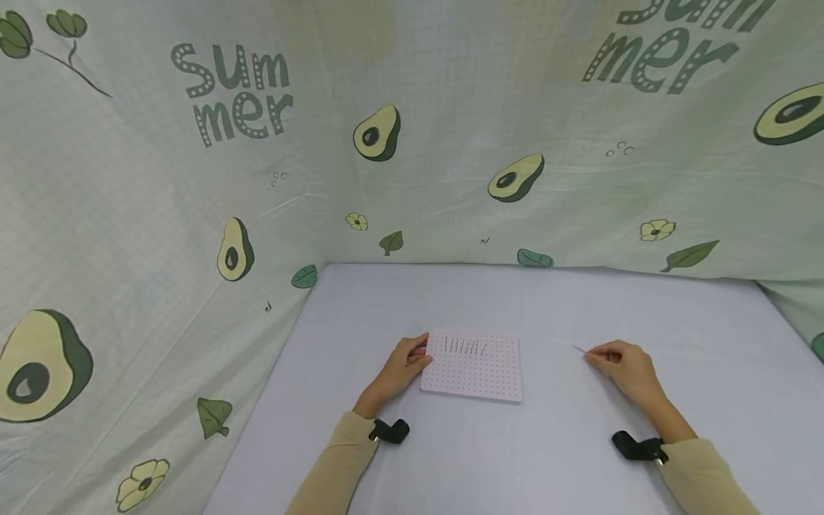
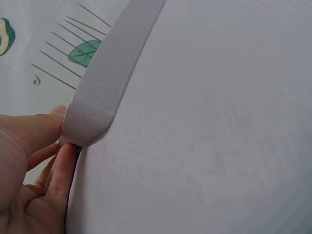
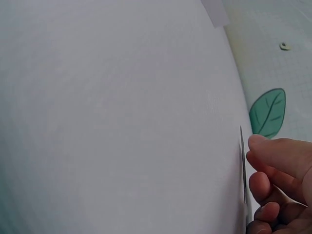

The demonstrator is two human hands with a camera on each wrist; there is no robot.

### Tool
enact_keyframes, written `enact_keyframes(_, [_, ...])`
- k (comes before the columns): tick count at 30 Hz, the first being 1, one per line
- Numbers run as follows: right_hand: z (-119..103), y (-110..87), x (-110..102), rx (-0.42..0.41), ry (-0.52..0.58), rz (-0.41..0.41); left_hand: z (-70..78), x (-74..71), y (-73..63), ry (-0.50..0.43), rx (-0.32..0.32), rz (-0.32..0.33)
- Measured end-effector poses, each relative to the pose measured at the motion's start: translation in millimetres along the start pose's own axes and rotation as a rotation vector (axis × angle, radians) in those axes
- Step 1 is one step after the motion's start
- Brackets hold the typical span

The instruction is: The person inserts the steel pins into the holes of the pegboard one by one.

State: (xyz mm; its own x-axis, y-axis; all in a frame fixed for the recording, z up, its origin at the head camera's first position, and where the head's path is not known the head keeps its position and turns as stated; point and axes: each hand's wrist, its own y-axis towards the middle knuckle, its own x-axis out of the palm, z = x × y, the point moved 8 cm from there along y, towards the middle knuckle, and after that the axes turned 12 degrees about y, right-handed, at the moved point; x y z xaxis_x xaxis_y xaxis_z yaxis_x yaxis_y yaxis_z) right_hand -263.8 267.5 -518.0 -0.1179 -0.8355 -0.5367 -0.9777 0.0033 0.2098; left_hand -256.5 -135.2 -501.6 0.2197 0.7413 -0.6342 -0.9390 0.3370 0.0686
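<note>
A pale pink board (image 1: 476, 383) with rows of small holes lies on the table. Several thin metal needles (image 1: 466, 346) stand upright in a row near its far edge, the rightmost one leaning. My left hand (image 1: 399, 368) grips the board's left edge, its thumb on top and a finger at the lower side in the left wrist view. To the right of the board, apart from it, my right hand (image 1: 624, 366) pinches one thin needle (image 3: 243, 165) between thumb and fingers. That needle's tip points left toward the board, low over the table.
A white cloth covers the table (image 1: 553, 458). Behind it and on the left hangs a pale green curtain (image 1: 438, 86) printed with avocados, leaves and lettering. Each wrist wears a black camera mount (image 1: 637, 447) beside the beige sleeve.
</note>
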Motion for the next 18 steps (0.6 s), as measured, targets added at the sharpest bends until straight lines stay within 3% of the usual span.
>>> enact_keyframes(4, [0,-0.4,0,0.004,0.005,-0.008,0.7,-0.3,-0.2,0.001,-0.005,0.005])
enact_keyframes(13, [-1,0.0,0,-0.01,0.002,-0.001,-38.8,13.3,10.4,-0.007,-0.022,0.013])
enact_keyframes(18, [0,0.4,1,-0.015,-0.002,0.005,-40.2,12.5,10.9,-0.016,-0.022,0.006])
